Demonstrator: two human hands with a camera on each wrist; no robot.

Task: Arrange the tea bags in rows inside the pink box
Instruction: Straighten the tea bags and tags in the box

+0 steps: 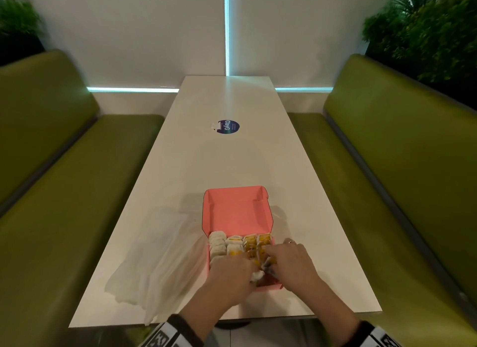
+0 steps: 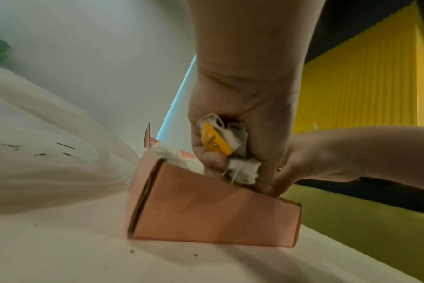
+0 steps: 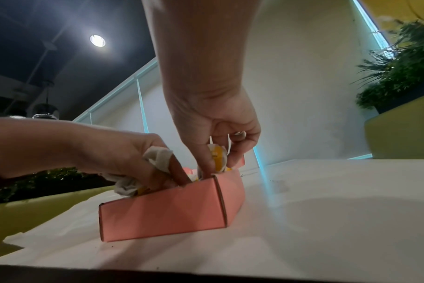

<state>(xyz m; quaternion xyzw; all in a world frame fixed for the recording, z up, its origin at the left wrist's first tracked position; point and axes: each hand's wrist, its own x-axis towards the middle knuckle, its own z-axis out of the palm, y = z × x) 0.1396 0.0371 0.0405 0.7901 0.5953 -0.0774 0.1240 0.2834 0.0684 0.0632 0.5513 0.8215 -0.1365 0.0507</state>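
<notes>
Both hands work over the near end of the pink box (image 1: 236,212), which sits open on the white table (image 1: 227,155) with its lid tipped back. I see my left hand (image 2: 240,107) clenched around a crumpled bunch of tea bags (image 2: 232,141), white paper with yellow tags. My right hand (image 3: 213,122) pinches one yellow-tagged bag (image 3: 217,158) at the box's near right corner. Rows of tea bags (image 1: 240,244) fill the far part, perhaps four columns. A clear plastic bag (image 1: 157,264) lies just left of the box.
</notes>
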